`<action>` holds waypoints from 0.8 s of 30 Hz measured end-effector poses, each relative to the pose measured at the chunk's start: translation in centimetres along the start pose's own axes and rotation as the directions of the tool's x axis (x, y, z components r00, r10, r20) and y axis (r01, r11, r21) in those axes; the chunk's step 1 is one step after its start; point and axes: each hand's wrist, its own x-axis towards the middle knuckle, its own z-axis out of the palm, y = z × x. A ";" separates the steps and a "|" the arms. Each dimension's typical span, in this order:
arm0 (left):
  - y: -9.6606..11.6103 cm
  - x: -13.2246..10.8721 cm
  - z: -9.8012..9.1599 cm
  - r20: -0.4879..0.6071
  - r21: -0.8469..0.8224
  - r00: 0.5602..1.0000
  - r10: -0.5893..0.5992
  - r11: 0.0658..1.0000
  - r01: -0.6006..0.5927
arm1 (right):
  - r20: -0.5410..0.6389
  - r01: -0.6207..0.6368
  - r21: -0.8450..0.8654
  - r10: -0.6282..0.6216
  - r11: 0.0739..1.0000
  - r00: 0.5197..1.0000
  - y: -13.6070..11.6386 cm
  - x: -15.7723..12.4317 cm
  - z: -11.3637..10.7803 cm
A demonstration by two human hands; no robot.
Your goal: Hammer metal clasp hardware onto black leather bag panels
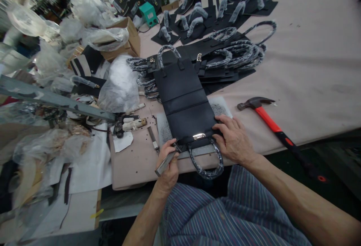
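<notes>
The black bag panel (186, 101) lies flat at the near edge of the table (310, 69), on a grey speckled slab (221, 106); its long axis runs from far left to near right, tilted moderately off the straight near-far line; its far end lies against the stacked black panels (225, 76), and its near end points toward the wearer. A black strap (186, 139) crosses the near end, roughly square to the long axis, and carries a bright metal clasp (199, 136); the near handle (207, 175), in clear wrap, loops over the table edge toward the wearer; the far handle (169, 47) arches away from the far end. The left hand (168, 165) is closed around a flat metal tool (165, 164), whose length slants from near left to far right; its far end is at the near left corner of the panel, though contact cannot be determined. The right hand (232, 139) is unclenched, fingers extended and slightly bent, fingertips on the near right edge of the panel. A hammer (270, 120) lies to the right, head far left, red and black handle pointing near right beyond the table edge.
</notes>
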 end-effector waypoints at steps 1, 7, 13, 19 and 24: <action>-0.1 -0.1 0.1 -0.011 -0.012 1.000 -0.005 1.000 0.005 | 0.001 -0.002 0.001 0.002 1.000 1.000 0.0 0.0 0.0; -0.5 0.6 0.2 0.008 -0.036 1.000 0.009 0.999 -0.009 | 0.012 -0.014 0.001 0.014 1.000 1.000 -0.1 0.0 0.0; -0.8 1.5 0.1 0.039 -0.027 0.999 0.012 1.000 -0.011 | 0.011 0.000 -0.003 0.000 1.000 1.000 0.1 0.0 0.1; -1.0 2.2 0.0 0.094 -0.040 0.996 0.008 0.999 -0.004 | 0.008 -0.002 -0.002 0.002 1.000 1.000 0.0 0.0 0.1; -1.1 2.6 -0.1 0.117 -0.066 0.993 0.021 0.998 -0.014 | 0.010 -0.002 0.000 0.002 1.000 1.000 -0.1 0.0 -0.1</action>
